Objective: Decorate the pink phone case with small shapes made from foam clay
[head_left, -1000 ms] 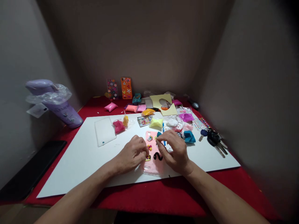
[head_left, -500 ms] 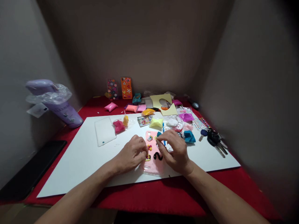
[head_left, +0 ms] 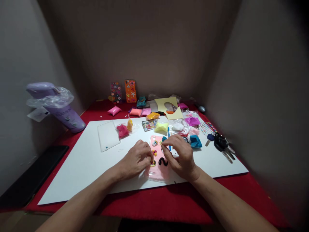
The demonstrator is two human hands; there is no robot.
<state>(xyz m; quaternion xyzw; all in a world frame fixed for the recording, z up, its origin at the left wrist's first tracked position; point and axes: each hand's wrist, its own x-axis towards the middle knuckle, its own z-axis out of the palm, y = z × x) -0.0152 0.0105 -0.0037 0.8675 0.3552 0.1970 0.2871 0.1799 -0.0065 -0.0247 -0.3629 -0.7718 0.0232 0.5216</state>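
Observation:
A pink phone case lies on the white board between my hands. It bears a wavy black clay strip, a small pink-and-yellow flower, a striped white shape and a yellow-and-dark piece by its left edge. My left hand is closed, its fingertips bunched at that left edge, close to the yellow-and-dark piece. Over the right side of the case, my right hand pinches thumb and forefinger together near a small yellow piece. Whatever sits in either pinch is too small or hidden.
Bags of clay, including a yellow one and a teal one, lie behind the hands. A clear case lies left; keys lie right. A lilac tumbler stands far left. Decorated cases lean at the back.

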